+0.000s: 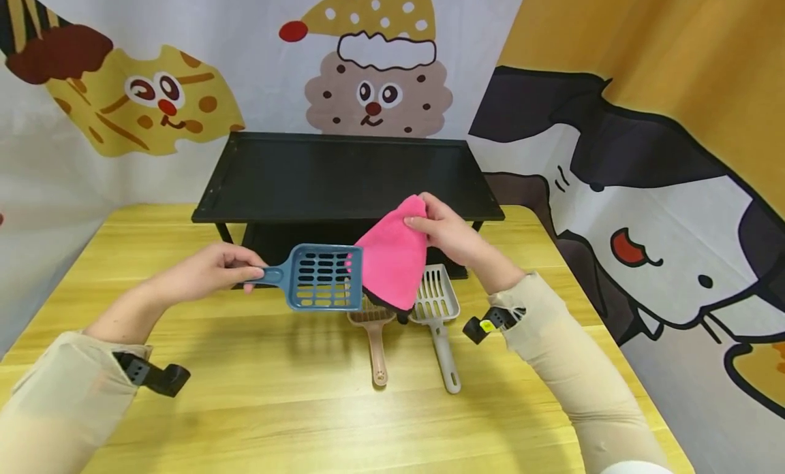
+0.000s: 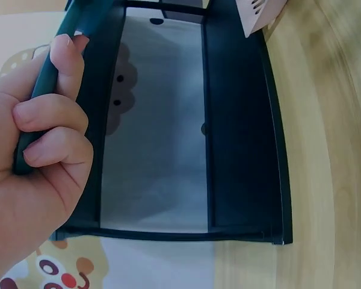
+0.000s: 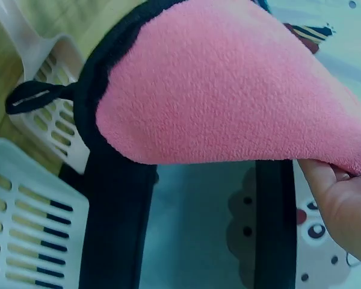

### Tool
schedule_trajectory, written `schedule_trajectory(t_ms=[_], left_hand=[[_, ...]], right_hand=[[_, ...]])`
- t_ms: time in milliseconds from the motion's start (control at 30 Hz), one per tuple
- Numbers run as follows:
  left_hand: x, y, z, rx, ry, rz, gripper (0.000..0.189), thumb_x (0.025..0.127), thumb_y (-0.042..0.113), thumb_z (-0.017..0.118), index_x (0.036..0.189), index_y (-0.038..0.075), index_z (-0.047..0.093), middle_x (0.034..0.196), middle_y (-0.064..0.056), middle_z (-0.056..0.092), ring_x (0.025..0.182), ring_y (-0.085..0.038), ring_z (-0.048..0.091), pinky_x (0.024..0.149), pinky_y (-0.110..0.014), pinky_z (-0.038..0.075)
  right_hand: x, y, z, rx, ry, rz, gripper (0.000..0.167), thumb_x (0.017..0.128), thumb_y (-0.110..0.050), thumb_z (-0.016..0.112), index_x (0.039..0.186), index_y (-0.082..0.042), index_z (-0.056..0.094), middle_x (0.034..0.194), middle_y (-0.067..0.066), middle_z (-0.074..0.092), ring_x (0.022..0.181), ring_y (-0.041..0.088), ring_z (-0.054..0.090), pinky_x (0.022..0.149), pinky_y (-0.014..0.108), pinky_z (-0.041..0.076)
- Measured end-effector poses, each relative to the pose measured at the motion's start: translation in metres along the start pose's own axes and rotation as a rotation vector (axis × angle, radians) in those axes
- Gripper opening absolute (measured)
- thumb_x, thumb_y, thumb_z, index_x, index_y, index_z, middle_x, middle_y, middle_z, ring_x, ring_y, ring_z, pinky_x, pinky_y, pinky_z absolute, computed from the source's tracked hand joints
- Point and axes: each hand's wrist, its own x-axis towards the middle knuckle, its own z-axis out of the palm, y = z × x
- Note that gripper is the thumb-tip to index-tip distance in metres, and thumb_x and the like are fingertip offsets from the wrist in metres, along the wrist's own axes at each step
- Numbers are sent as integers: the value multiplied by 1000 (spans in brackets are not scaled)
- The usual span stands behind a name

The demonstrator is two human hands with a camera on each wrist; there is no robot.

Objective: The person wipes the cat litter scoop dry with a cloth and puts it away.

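Observation:
My left hand [image 1: 211, 273] grips the handle of a blue litter scoop [image 1: 298, 304], holding it level above the table. In the left wrist view its fingers curl round the handle. My right hand [image 1: 450, 234] pinches the upper corner of a pink cloth [image 1: 395, 256] with a black edge and hanging loop [image 3: 36, 96]. The cloth hangs by the scoop's front edge, and pink shows through some slots; whether they touch I cannot tell. Below, a pinkish-beige litter scoop [image 1: 377, 351] and a grey litter scoop [image 1: 443, 351] lie on the table, partly covered by the cloth.
A black two-level rack [image 1: 343, 174] stands at the back of the wooden table [image 1: 276, 406]. Its lower shelf is partly hidden behind the scoop and cloth. A printed curtain [image 1: 264, 65] hangs behind and along the right side.

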Motion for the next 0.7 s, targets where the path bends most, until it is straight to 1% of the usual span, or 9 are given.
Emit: schedule_trajectory(t_ms=[133, 233, 367, 500, 567, 667, 700], left_hand=[[-4, 0, -4, 22, 19, -38, 21, 94, 18, 56, 99, 0, 65, 64, 5, 56, 42, -8, 27, 41, -24, 28], [-6, 2, -8, 11, 36, -63, 24, 95, 20, 54, 100, -2, 63, 64, 4, 55, 43, -8, 27, 42, -25, 28], [-8, 7, -12, -70, 59, -74, 26, 97, 20, 51, 103, -4, 58, 65, 3, 56, 41, -13, 25, 41, -27, 27], [-8, 10, -16, -135, 81, -77, 25, 98, 21, 48, 103, -2, 55, 66, 4, 56, 43, -16, 28, 43, -28, 29], [-7, 11, -17, -155, 96, -89, 26, 99, 22, 46, 107, -2, 54, 68, 6, 57, 45, -15, 30, 45, -28, 29], [-7, 10, -20, -209, 123, -100, 28, 101, 21, 42, 115, -2, 49, 75, 9, 61, 50, -13, 36, 50, -27, 32], [-6, 10, -21, -229, 130, -101, 28, 101, 21, 40, 117, -1, 48, 78, 10, 61, 53, -12, 38, 51, -26, 33]], right_hand=[[-9, -1, -15, 28, 58, -6, 9, 98, -7, 43, 106, -9, 40, 92, -1, 58, 78, 8, 60, 68, 22, 53], [-15, -1, -25, 34, 87, -13, 8, 98, -6, 42, 105, -10, 40, 91, -3, 57, 76, 7, 58, 66, 20, 52], [-22, -1, -36, 36, 115, -19, 6, 98, -6, 41, 101, -11, 40, 90, -3, 55, 73, 6, 56, 64, 19, 49], [-28, -1, -44, 41, 130, -20, 5, 98, -5, 41, 99, -10, 40, 91, -3, 54, 72, 6, 56, 63, 19, 50], [-30, 0, -47, 46, 135, -21, 5, 98, -5, 42, 98, -10, 41, 91, -3, 54, 72, 6, 56, 63, 19, 50], [-34, 1, -51, 53, 137, -25, 5, 97, -5, 42, 98, -10, 41, 90, -3, 55, 72, 6, 56, 64, 18, 50], [-35, 1, -52, 56, 137, -25, 5, 97, -5, 43, 98, -10, 41, 90, -4, 56, 73, 6, 57, 64, 18, 50]])
